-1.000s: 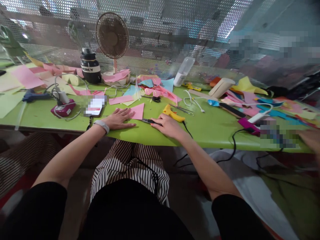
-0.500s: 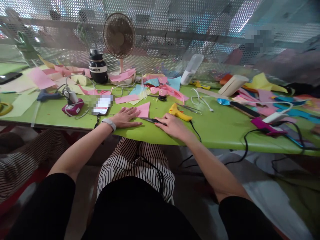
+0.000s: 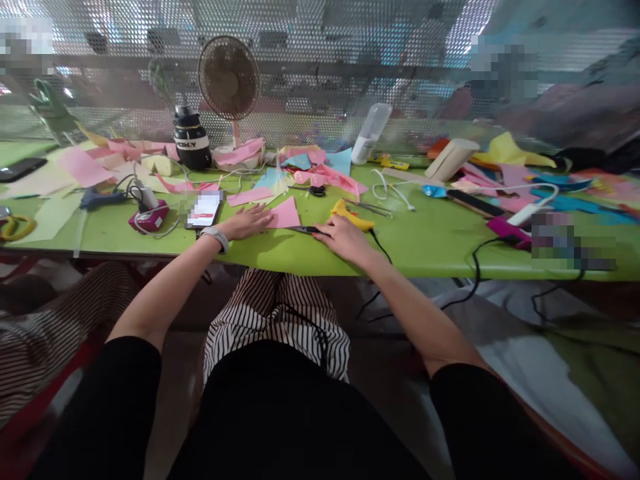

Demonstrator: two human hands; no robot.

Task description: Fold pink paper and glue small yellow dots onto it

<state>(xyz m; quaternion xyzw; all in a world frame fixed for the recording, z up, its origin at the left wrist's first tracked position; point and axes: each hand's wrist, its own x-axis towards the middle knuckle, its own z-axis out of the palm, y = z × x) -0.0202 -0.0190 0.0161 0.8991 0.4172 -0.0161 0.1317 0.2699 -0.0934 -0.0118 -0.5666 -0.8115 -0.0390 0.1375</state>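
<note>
A small piece of pink paper [image 3: 286, 213] lies on the green tabletop [image 3: 420, 247] in front of me. My left hand [image 3: 245, 223] rests over its left side, fingers stretched out and nearly flat. To the right, my right hand [image 3: 346, 240] is closed around a pair of dark-handled scissors [image 3: 304, 229], whose blades point left along the paper's lower edge. The handles are mostly hidden under the fingers. Just beyond that hand lies a yellow glue gun [image 3: 356, 219] with a black cord. A lit phone [image 3: 205, 208] sits left of my left hand.
Coloured paper scraps [image 3: 320, 175] are strewn along the back. A fan [image 3: 229, 79] and a black bottle [image 3: 193, 143] stand there too. Purple power blocks [image 3: 150, 217] with cords flank the work area. Tweezers [image 3: 370, 208] lie past the glue gun. A mesh panel rises behind.
My left hand has slid slightly left and up, uncovering more of the pink paper. The right hand keeps its hold on the scissors. The whole view has shifted a little.
</note>
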